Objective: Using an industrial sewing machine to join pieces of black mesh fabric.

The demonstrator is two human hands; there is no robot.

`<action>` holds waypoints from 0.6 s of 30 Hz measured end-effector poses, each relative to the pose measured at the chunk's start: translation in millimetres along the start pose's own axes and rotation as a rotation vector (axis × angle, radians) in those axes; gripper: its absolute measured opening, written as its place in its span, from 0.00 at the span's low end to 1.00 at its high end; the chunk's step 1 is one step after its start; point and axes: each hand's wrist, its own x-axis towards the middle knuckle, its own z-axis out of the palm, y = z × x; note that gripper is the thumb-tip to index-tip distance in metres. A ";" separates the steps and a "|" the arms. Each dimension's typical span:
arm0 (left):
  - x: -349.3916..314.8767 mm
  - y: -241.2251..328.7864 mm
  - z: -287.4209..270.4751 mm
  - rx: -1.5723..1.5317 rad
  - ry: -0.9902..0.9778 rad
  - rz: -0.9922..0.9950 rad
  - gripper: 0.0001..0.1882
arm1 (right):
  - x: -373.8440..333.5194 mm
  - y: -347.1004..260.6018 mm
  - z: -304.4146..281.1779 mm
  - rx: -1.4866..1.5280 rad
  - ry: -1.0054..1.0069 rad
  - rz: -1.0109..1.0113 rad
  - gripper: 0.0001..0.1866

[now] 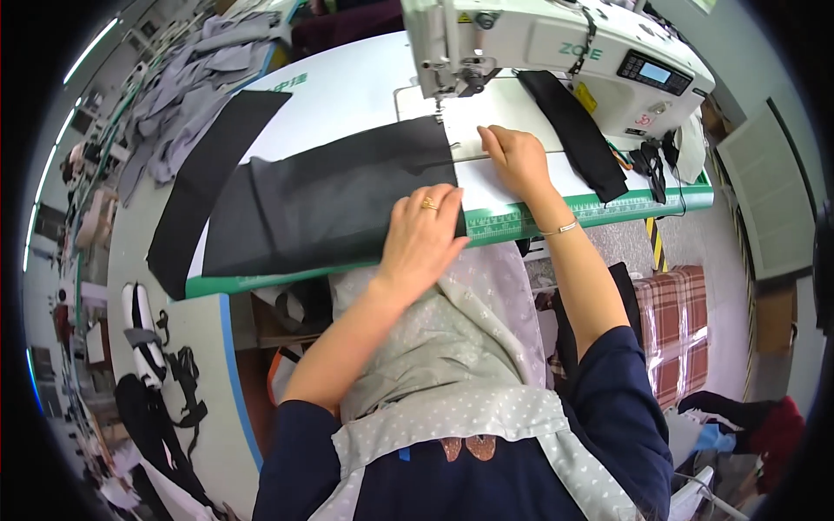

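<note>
A wide black fabric piece (330, 191) lies across the sewing table, its upper right corner beneath the needle area (439, 106) of a white sewing machine (530, 52). My left hand (423, 230) rests on this fabric by its right edge, fingers laid over the cloth and thumb apart, a ring on one finger. Right of the fabric, my right hand (519, 161) hovers by the machine's bed plate with its fingers curled closed. Whatever those fingers hold, if anything, is hidden. A thin dark line runs from the fabric toward them; I cannot tell whether it is thread.
Long black strips lie at the table's left (217, 187) and under the machine arm (573, 135). A green ruler edge (495, 223) borders the table front. Grey cloth (208, 78) is heaped at far left. A plaid-covered seat (673, 330) stands at right.
</note>
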 end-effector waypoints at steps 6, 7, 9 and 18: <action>9.8 -41.0 -13.1 -0.192 -0.006 0.047 0.13 | -11.3 -5.7 -14.1 0.285 -0.066 0.061 0.10; 12.7 -43.8 -16.5 -0.261 -0.003 0.019 0.10 | -13.7 1.3 -15.2 0.290 -0.086 -0.016 0.05; 16.3 -39.8 -27.3 -0.459 -0.044 -0.218 0.09 | -11.4 1.2 -25.3 0.284 -0.151 -0.070 0.05; 27.2 -53.3 -28.5 -0.380 -0.109 -0.021 0.11 | 44.2 8.7 -7.9 0.155 -0.184 -0.546 0.04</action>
